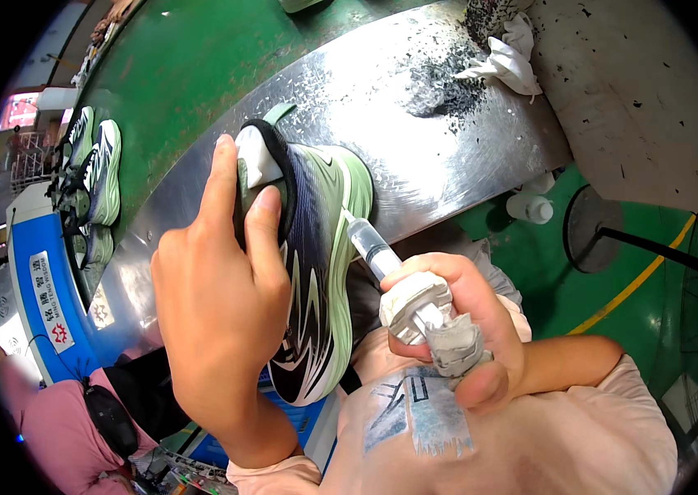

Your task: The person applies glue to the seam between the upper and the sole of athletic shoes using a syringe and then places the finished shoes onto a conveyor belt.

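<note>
At the near edge of a metal bench top point(415, 181), gripping a dark and pale-green running shoe point(316, 190) near the collar with the left hand point(221, 289), thumb over the opening and forefinger along the left side, probably for steadiness. Toe pointing toward the body, sole edge point(359, 186) facing right, apparently for a clear view of the join with the upper. Clasping a syringe point(372, 247) in the right hand point(493, 322), fingers curled around the barrel's rear and thumb back by the plunger point(426, 317), likely for controlled pushing. Nozzle point(347, 216) aimed at that join; impossible to tell contact from a narrow gap. White wrapping point(413, 301) bound around the syringe's rear parts, perhaps as padding. Farther up the bench, near black flecks point(439, 99), a crumpled white cloth point(514, 62), maybe handy for wiping. At the left, other shoes point(104, 177) in similar colours, grouped close together, possibly as one batch. On the blue machine panel point(25, 247), a tall white label point(50, 301) with dark characters, smaller lettering and a red emblem. On the peach shirt point(547, 421), a bluish print point(419, 412) with bold dark strokes. No legible lettering on the shoe.
</note>
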`<state>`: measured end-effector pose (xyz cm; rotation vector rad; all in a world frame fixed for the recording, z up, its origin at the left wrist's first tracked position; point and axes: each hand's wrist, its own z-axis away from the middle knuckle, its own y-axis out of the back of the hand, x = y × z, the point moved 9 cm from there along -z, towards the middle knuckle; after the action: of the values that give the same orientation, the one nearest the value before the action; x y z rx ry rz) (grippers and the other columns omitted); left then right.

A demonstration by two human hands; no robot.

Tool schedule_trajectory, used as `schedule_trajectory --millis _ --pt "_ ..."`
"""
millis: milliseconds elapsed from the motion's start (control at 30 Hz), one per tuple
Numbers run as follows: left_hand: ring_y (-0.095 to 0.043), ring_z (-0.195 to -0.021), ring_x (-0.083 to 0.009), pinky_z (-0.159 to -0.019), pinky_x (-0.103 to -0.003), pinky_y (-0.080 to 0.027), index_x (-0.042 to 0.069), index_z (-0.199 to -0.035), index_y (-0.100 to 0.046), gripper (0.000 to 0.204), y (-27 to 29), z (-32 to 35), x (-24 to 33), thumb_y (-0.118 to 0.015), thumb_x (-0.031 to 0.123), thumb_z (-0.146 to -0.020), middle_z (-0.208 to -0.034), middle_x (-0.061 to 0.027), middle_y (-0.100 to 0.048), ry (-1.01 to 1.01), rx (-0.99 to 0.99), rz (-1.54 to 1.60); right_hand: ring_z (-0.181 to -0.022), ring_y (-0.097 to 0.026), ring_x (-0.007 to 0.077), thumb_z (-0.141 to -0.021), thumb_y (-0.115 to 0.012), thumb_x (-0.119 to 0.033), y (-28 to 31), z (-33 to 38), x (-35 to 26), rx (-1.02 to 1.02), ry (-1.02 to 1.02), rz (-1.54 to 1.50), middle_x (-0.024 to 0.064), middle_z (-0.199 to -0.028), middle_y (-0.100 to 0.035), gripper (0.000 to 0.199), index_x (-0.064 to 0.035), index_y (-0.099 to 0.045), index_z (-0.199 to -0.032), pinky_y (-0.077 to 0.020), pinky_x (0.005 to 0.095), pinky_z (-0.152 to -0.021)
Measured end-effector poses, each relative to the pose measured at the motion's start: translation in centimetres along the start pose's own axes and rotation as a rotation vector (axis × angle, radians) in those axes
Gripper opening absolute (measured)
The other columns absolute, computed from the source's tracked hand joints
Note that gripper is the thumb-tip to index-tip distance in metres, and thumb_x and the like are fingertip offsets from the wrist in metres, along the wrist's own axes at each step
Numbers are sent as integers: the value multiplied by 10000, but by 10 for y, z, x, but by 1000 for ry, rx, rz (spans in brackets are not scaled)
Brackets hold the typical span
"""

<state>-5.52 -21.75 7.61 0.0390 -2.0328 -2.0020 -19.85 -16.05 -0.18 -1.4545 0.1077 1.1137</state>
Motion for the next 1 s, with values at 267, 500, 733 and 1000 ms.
schedule_trajectory --millis 267,500,733,1000 --pt "-608 -900 -372 -780 -390 -470 51 -1270 -557 408 6 23 -16 -560 182 -883 -973 -256 -609 -99 105 188 -498 -259 86 -819 -341 -764 27 -21 -7 83 -31 -174 -41 -590 -323 787 -74 -429 -1188 -226 231 -446" --pt "-455 -1251 -409 -993 -558 -379 48 -928 -603 221 11 62 -57 -686 166 -761 -1247 -194 -546 -703 138 125 -537 -216 67 -900 -345 -657 -30 -117 34 -202 -564 -334 -54 -659 -312 638 -99 -496 -1169 -195 193 -454" --pt "-674 -912 -284 -836 -355 -504 117 -983 -510 131 9 132 -107 -548 123 -858 -969 -131 -679 -465 519 87 -428 -229 57 -833 -161 -780 -130 -115 55 -340 -728 637 -42 -545 -333 895 -10 -475 -1163 -195 207 -410" --pt "-657 -994 -227 -941 -338 -457 172 -1045 -471 110 -15 165 -111 -485 193 -937 -1032 -53 -686 -403 529 51 -460 -412 38 -762 -456 -779 -115 -89 40 -362 -681 655 2 -642 -441 914 77 -406 -1079 -309 159 -394"
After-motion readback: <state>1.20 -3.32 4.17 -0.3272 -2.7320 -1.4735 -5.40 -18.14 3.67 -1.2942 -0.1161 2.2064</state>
